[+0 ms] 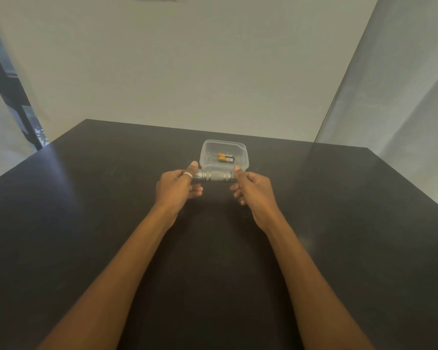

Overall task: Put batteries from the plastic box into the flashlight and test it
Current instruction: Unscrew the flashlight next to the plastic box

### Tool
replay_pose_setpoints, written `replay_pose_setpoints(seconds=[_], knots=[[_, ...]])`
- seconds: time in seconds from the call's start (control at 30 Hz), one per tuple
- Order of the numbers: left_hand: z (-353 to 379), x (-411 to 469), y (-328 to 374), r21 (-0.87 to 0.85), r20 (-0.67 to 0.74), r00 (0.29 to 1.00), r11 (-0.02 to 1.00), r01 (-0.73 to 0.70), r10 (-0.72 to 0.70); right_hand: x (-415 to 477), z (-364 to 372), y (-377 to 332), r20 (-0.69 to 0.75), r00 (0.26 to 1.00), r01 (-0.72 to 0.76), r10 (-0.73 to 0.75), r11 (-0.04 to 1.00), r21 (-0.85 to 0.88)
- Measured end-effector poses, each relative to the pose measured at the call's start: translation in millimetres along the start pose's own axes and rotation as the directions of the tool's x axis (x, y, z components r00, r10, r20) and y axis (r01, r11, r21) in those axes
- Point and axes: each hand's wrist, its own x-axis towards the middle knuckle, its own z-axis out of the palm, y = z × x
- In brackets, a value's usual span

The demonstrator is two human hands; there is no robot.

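— So, where is the flashlight (215, 176)?

— Just above the middle of the frame, lying crosswise between the two hands, a grey metal tube with ribbed rings. I cannot tell whether it is lifted off the black table (106, 203) or resting on it.

— And the hands?

— The left hand (177, 185) grips the left end, thumb on top and fingers curled underneath. A pale ring (187, 175) sits on one of its fingers. The right hand (250, 188) pinches the right end, thumb tip up against the tube and the other fingers curled below. The hands are apart, with the bare middle of the tube showing between them.

— The plastic box (204, 157)?

— Directly above the flashlight in the frame, on the table, clear and with no lid on it. Its near wall looks to be just beside the tube; whether they touch I cannot say.

— Anything in it?

— The batteries (225, 157), lying flat on the bottom, orange and yellow at one end, dark at the other. How many there are is too small to tell.

— Around it all?

— A pale wall (213, 72) fills the upper frame, and a grey curtain (402, 109) hangs at the right edge. Both forearms reach up from the bottom of the frame.
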Motion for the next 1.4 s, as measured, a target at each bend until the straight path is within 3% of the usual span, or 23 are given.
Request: replay_pose_setpoints(seconds=[0.37, 0.63, 0.93, 1.23, 1.4], knots=[[0.6, 0.0, 0.9, 0.002, 0.0, 1.0, 1.0, 0.016, -0.016, -0.6, -3.7, -1.7, 0.087, 0.995, 0.038, -0.053, 0.985, 0.167], [1.3, -1.2, 1.0, 0.004, 0.0, 1.0, 1.0, 0.006, -0.006, 1.3, 3.4, 3.2, 0.013, 1.0, 0.028, -0.028, 0.999, -0.044], [-0.4, -1.2, 1.2, -0.007, -0.003, 1.0, 1.0, 0.012, -0.012, 0.4, -2.9, 0.1, 0.103, 0.992, 0.065, -0.078, 0.99, 0.127], [0.7, -3.0, 2.1, 0.021, 0.006, 1.0, 1.0, 0.0, -0.001, 2.6, 2.8, 5.4, 0.028, 0.999, 0.029, -0.029, 1.0, 0.002], [-0.2, -3.6, 2.4, 0.002, -0.002, 1.0, 1.0, -0.003, 0.003, 3.2, -1.8, 2.8, 0.083, 0.995, 0.041, -0.05, 0.993, 0.113]])
